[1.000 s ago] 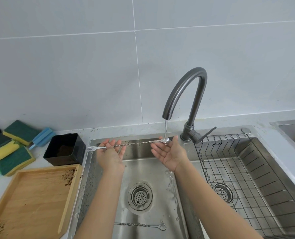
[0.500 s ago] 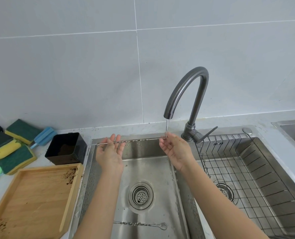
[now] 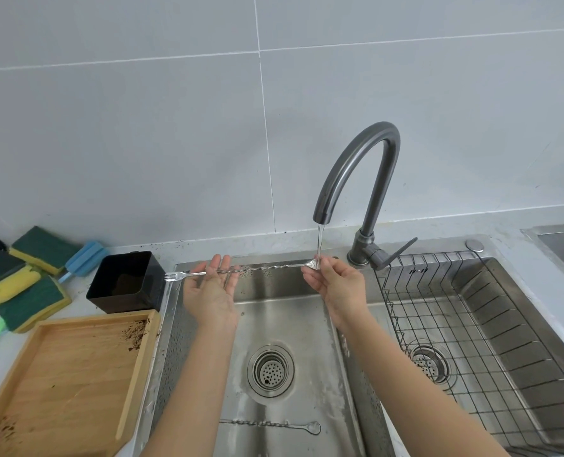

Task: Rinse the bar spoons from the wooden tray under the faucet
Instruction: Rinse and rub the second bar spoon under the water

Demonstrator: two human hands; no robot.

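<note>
A long twisted bar spoon (image 3: pixel 267 268) lies level above the back of the sink (image 3: pixel 293 311). Its fork end pokes out left over the sink rim, and its bowl end sits under the thin stream from the dark grey faucet (image 3: pixel 359 166). My right hand (image 3: pixel 335 282) pinches the bowl end in the water. My left hand (image 3: pixel 213 286) is palm up with fingers spread, and the stem rests across its fingertips. A second bar spoon (image 3: pixel 274 424) lies flat on the sink floor near the front. The wooden tray (image 3: pixel 59 384) at the left holds no spoons, only brown crumbs.
A black square container (image 3: pixel 125 280) stands between the tray and the wall. Green-and-yellow sponges (image 3: pixel 26 291) and a blue brush (image 3: pixel 86 257) lie at the far left. A wire rack (image 3: pixel 471 324) fills the right basin. A drain strainer (image 3: pixel 270 371) sits in the left basin's floor.
The spoon has shifted left and right along its length under the stream. My right hand has closed from an open palm to a pinch on the bowl end.
</note>
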